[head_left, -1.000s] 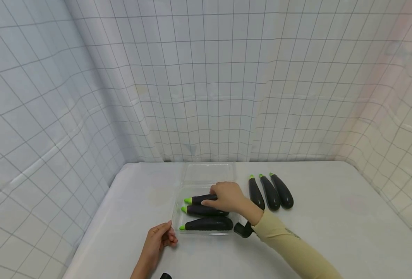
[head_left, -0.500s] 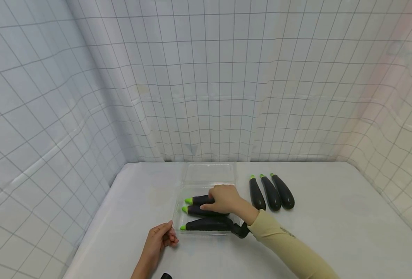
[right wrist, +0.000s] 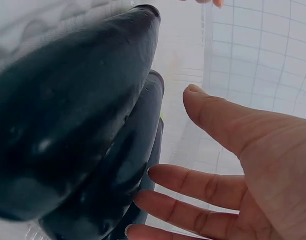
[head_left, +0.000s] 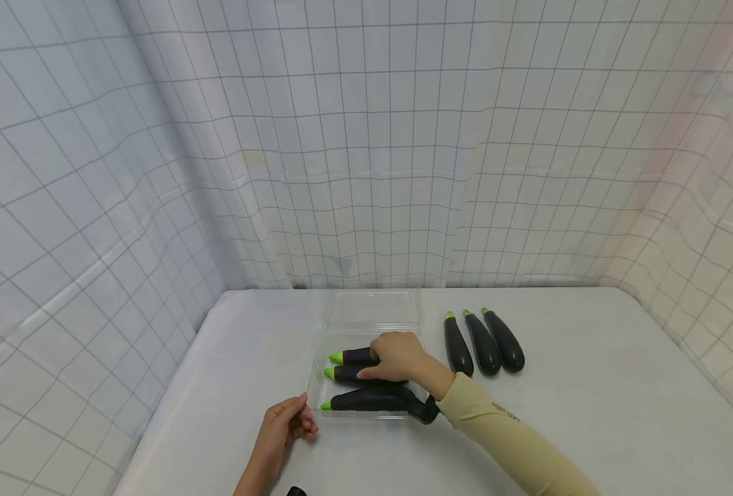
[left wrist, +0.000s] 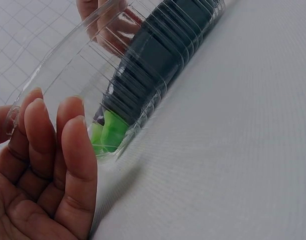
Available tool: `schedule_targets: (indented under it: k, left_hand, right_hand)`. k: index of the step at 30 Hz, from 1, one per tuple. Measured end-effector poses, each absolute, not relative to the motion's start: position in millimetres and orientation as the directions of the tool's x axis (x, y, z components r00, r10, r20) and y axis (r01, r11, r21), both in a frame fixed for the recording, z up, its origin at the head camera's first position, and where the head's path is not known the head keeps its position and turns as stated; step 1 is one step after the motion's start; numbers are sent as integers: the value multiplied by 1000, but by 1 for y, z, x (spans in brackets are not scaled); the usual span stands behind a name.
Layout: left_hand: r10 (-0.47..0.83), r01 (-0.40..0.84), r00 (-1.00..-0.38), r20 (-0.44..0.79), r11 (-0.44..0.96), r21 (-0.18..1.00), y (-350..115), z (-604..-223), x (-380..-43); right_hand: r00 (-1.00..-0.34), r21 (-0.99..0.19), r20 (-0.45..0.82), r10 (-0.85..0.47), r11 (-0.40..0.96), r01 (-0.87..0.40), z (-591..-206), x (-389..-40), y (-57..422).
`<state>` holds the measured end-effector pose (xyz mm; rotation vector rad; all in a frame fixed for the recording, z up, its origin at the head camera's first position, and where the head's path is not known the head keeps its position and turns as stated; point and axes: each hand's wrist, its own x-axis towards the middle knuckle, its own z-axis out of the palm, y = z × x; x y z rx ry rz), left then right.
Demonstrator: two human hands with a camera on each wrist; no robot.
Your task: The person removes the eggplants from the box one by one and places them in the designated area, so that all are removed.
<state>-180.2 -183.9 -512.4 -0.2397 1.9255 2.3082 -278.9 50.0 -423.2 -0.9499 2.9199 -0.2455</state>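
Note:
In the head view, three dark eggplants with green stems lie side by side in a clear plastic box: a near eggplant (head_left: 366, 399), a middle eggplant (head_left: 349, 374) and a far eggplant (head_left: 357, 356). My left hand (head_left: 282, 430) pinches the box's left front rim between thumb and finger; the left wrist view shows the clear wall (left wrist: 68, 70) there. Over the middle and far eggplants is my right hand (head_left: 399, 358). Its thumb and fingers are spread in the right wrist view, fingertips (right wrist: 155, 175) at the eggplants' sides. Whether they touch is unclear.
The box's clear lid (head_left: 373, 306) lies folded back behind it. To the right on the white table (head_left: 590, 386) lie a left eggplant (head_left: 458, 348), a centre eggplant (head_left: 483, 344) and a right eggplant (head_left: 504, 343). A gridded white curtain (head_left: 366, 172) surrounds the table.
My right hand has shifted slightly toward me over the eggplants in the box, its forearm moving left. My left hand stays at the rim.

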Motion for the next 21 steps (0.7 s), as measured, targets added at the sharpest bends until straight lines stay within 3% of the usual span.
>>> schedule_targets:
  k: [21]
  left_hand:
    - [-18,-188,-981,-195,-179,966,-182,-512,-180]
  right_hand:
    - [-807,-163,-75,-586,806,-569,-424,-283,43]
